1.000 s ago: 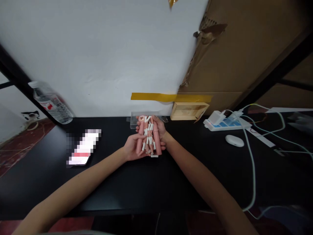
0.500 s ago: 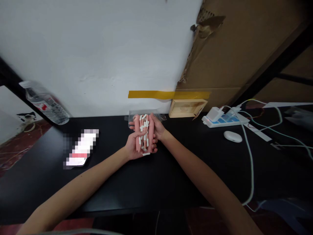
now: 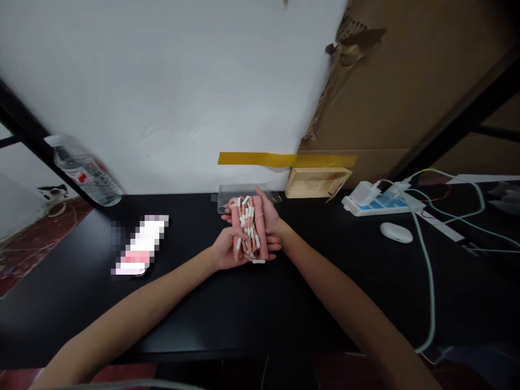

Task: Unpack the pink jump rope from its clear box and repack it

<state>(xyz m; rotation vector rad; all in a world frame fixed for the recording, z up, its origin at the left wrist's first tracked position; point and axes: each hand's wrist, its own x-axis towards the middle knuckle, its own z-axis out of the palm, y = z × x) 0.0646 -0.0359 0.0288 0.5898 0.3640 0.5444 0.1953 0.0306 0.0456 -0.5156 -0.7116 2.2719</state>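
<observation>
A bundle of pink rolls and small white-tipped sticks [image 3: 249, 227] rests across both palms above the black table. My left hand [image 3: 228, 248] cups it from the left and below, thumb laid over its left side. From the right, my right hand [image 3: 271, 216] supports it, with fingers underneath and partly hidden. One white piece [image 3: 258, 261] lies at the bundle's lower edge. Just behind the hands is a clear plastic tray [image 3: 227, 193], partly covered by them.
At the left are a phone [image 3: 142, 246] and a plastic bottle [image 3: 91, 176]. A wooden frame [image 3: 317, 181] leans at the back. To the right are a power strip [image 3: 382, 203] with cables, and a white oval case [image 3: 396, 233]. The black table [image 3: 227, 319] ends in front.
Both hands and the bundle have shifted slightly to the right. The bundle is spread a little wider, and my right hand's fingers reach further out beneath it. The whole view has shifted slightly.
</observation>
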